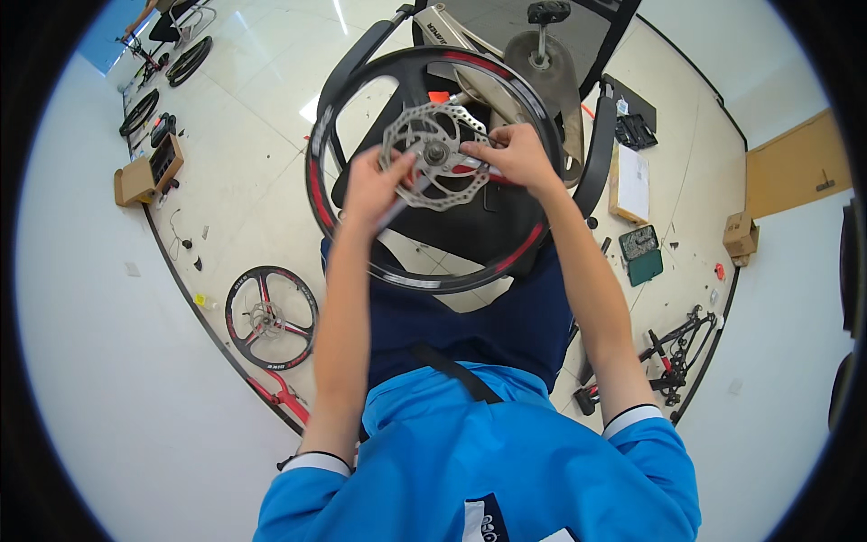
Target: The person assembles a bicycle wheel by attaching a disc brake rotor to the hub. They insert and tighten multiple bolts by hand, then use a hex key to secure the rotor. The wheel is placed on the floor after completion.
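- Looking down in the head view, you have the wheel (pixel 315 181) above the chair (pixel 596 154), rotor (pixel 440 200) up.
- Left grip (pixel 373 188) curls at the rotor's left edge, right grip (pixel 519 161) by the hub (pixel 435 154); what they pinch, you can't tell.
- Best keep the rotor flat, its edge clean.

"What do I get on the brake disc (pixel 454 196) from my remote seat?"

"Silvery metal, I'd say, smooth with a dull sheen. The wheel (pixel 433 283) reads to me as smooth and black-painted; I can't tell whether metal or plastic lies beneath."

"And the floor (pixel 262 99)?"

"Glossy tile; I see bright light streaks mirrored in it."

"Any cloth on my screen?"

"Two pieces: the blue shirt (pixel 506 452), softly creased, and the trousers (pixel 470 327), dark and matt."

"What about the open box (pixel 135 183)?"

"Matt brown cardboard. The door (pixel 799 167) looks like smooth wood to me."
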Tool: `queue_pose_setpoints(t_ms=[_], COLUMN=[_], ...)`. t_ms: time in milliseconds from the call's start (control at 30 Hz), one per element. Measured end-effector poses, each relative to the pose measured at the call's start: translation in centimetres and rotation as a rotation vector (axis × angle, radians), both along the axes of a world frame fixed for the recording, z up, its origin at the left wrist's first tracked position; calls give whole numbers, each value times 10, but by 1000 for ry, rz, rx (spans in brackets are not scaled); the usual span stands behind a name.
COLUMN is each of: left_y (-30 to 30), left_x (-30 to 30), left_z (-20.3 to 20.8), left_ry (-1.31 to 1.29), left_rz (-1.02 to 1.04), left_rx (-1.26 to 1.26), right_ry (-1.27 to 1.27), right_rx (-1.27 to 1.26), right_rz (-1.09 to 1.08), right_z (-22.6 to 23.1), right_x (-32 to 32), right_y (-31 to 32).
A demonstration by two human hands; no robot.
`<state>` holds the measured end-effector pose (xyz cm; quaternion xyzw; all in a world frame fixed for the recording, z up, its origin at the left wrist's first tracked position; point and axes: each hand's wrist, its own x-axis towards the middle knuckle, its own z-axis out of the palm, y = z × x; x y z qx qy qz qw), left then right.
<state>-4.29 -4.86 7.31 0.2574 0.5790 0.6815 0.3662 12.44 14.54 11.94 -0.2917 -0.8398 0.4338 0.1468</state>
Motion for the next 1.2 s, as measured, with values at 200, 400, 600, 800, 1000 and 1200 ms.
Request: queue_pose_setpoints(t_ms=[200, 400, 600, 800, 1000, 1200], left_y=[64, 95, 118, 113, 93, 16], left_x=[-57, -31, -18, -15, -18, 34], left_z=[44, 23, -10, -44, -52, -83], left_ry=[582, 903, 991, 899, 682, 608], left_rz=[-251, -321, -299, -219, -71, 511], left_rx=[-513, -405, -349, -336, -271, -70], right_ry=[380, 497, 312, 218, 579, 108], right_rx=[-468, -493, -316, -323, -925, -329], right_rz=[-358, -595, -694, -593, -546, -838], right_z=[-44, -81, -134, -160, -171, -203], right_x=[15, 3, 3, 13, 57, 30], right_y=[-110, -155, -127, -116, -74, -17])
